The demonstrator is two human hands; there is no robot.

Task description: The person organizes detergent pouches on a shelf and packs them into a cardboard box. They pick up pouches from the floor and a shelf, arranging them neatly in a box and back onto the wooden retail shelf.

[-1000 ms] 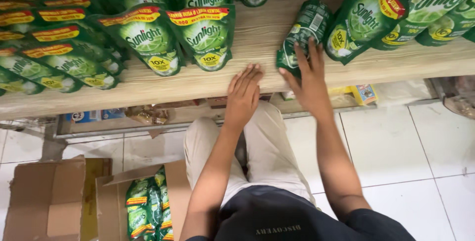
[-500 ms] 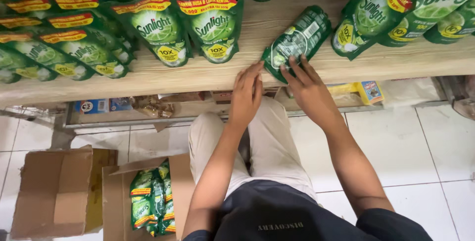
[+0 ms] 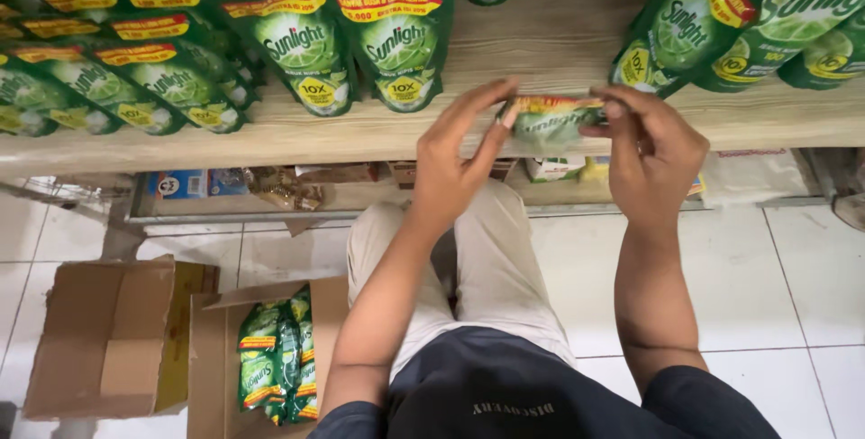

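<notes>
Two hands, the left hand (image 3: pixel 450 164) and the right hand (image 3: pixel 653 155), share one green pouch (image 3: pixel 551 121) just above the wooden shelf (image 3: pixel 541 42). Below the shelf sit two cardboard boxes: one box (image 3: pixel 113 340) showing only its flaps, and one box (image 3: pixel 212 358) with about four pouches (image 3: pixel 275 358), though the overlap blurs the count.

Green refill pouches (image 3: pixel 297 51) lie across the wooden shelf (image 3: pixel 550 24) at top; two cardboard boxes (image 3: pixel 117 340) sit on white floor tiles (image 3: pixel 811 277), lower left.
</notes>
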